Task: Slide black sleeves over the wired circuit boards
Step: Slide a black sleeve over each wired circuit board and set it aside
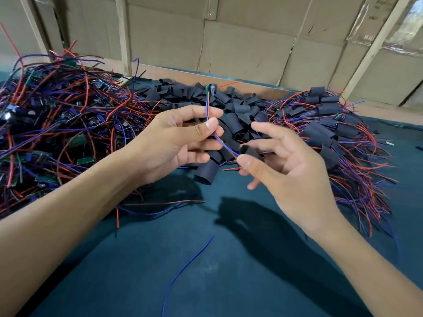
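My left hand (180, 143) pinches the red and blue wires (207, 110) of a small green circuit board (211, 89), which stands up above my fingers. The wires run down to my right hand (281, 170). There my thumb and fingers hold a black sleeve (248, 150) with the wires entering it, and the red wire end pokes out below the thumb. Loose black sleeves (231, 110) lie heaped behind both hands. One larger sleeve (206, 172) lies on the mat just below my left fingers.
A tangled heap of unsleeved wired boards (57, 124) fills the left. Sleeved boards with wires (332, 133) are piled on the right. Loose blue wire (183, 271) and a red-blue pair (148, 207) lie on the dark green mat (206, 259). Cardboard walls (229, 42) stand behind.
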